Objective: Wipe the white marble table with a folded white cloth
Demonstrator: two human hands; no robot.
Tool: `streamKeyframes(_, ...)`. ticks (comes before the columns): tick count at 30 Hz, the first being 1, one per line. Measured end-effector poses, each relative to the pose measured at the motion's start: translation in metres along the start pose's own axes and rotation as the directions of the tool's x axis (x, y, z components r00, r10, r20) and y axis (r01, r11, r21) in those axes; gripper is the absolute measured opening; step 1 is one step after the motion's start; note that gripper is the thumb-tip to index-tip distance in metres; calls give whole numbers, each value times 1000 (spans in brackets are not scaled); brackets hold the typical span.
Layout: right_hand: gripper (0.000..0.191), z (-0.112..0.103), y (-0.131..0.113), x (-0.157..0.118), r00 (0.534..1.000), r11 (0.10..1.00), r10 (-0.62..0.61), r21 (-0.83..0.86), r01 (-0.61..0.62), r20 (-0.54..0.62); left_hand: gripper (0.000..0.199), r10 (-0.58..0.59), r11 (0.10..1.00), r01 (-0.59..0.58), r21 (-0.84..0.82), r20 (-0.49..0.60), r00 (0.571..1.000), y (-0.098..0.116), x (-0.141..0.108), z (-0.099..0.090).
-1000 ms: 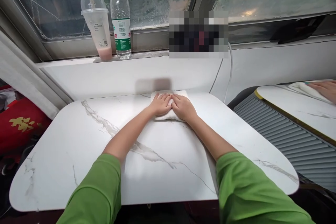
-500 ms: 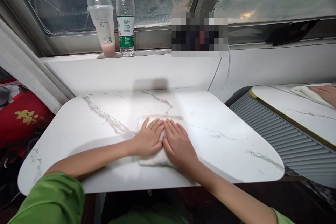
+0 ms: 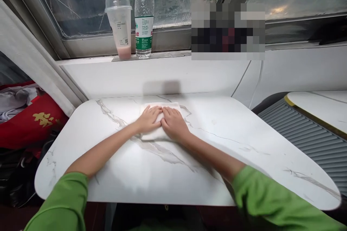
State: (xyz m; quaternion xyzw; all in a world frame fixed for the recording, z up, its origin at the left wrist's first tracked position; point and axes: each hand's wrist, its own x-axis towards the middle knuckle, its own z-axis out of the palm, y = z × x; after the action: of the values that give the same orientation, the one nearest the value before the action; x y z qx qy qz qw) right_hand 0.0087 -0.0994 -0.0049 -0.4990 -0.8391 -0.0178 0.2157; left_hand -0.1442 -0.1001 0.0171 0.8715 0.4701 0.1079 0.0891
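A folded white cloth lies flat near the far side of the white marbled table. Pressed on its left part is my left hand, palm down with the fingers stretched out. My right hand rests flat on the cloth beside it, fingers extended. The two hands touch or nearly touch at the thumbs and index fingers. Between them they cover much of the cloth, though its far edge and near edge show.
On the window ledge stand a plastic cup with a straw and a water bottle. A blurred-out patch covers something to their right. A red bag sits at left. Right of the table are a grey ribbed surface and a second tabletop.
Both hands have pushed the cloth away from me, toward the window side. The view has shifted, and another person's hand with a cloth at the right has left the picture.
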Motion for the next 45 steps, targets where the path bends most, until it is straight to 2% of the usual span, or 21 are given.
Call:
streamKeyframes(3,43,8,12,40,998,997,63,36,-63,15,42,-12,1000,12,-12,-45,999,-27,35,1)
streamKeyframes(5,43,11,16,53,995,994,99,47,-100,16,41,-16,1000,15,-11,-55,998,-34,46,3)
streamKeyframes(7,44,13,17,55,995,993,103,50,-104,10,42,-31,999,32,2,-61,998,-33,47,4)
streamKeyframes(10,47,12,11,44,998,997,58,46,-59,4,45,-64,998,65,26,-66,996,-25,33,6)
streamKeyframes(13,50,7,-9,20,998,998,52,32,-53,33,46,-27,999,28,24,-41,999,-17,2,4)
streamKeyframes(15,53,1,-29,-1,994,997,66,35,-70,89,47,32,999,-32,16,-26,999,-13,-27,2)
streamKeyframes(18,59,-13,-59,-33,962,989,30,128,-68,272,48,97,995,-97,6,-25,995,-4,-83,-5)
streamKeyframes(21,73,-32,-82,-58,854,936,-139,349,-53,502,47,110,994,-111,-10,-18,994,12,-140,-17)
streamKeyframes(23,80,-46,-91,-66,774,882,-262,468,-50,576,48,88,996,-88,-21,4,996,23,-170,-25)
streamKeyframes(25,81,-56,-95,-67,711,857,-345,514,-28,613,51,22,999,-21,-42,15,1000,30,-188,-28)
streamKeyframes(27,80,-57,-97,-60,668,861,-398,507,36,628,56,-70,995,69,-66,-17,997,30,-194,-26)
streamKeyframes(28,78,-54,-97,-54,671,868,-413,489,86,615,58,-115,991,111,-74,-44,992,26,-191,-23)
streamKeyframes(29,75,-48,-97,-46,695,877,-419,459,143,584,58,-156,986,150,-77,-75,985,20,-185,-19)
streamKeyframes(32,63,-18,-95,-15,835,909,-385,318,268,394,55,-268,963,262,-57,-166,949,-13,-149,-10)
streamKeyframes(34,57,5,-92,12,907,935,-327,230,270,267,50,-314,949,313,-41,-219,924,-43,-116,-11)
streamKeyframes(35,56,15,-91,27,931,948,-291,196,250,222,49,-302,953,301,-38,-223,927,-59,-99,-13)
streamKeyframes(38,53,38,-89,68,971,977,-187,131,169,146,48,-238,971,228,-74,-195,951,-104,-58,-27)
streamKeyframes(40,52,47,-92,88,982,985,-149,110,136,117,48,-211,977,199,-84,-180,961,-126,-44,-36)
streamKeyframes(42,50,52,-97,99,987,988,-128,103,118,94,50,-200,979,191,-70,-169,965,-140,-40,-41)
streamKeyframes(45,50,56,-108,99,992,990,-99,107,90,77,52,-196,981,190,-49,-145,970,-145,-51,-42)
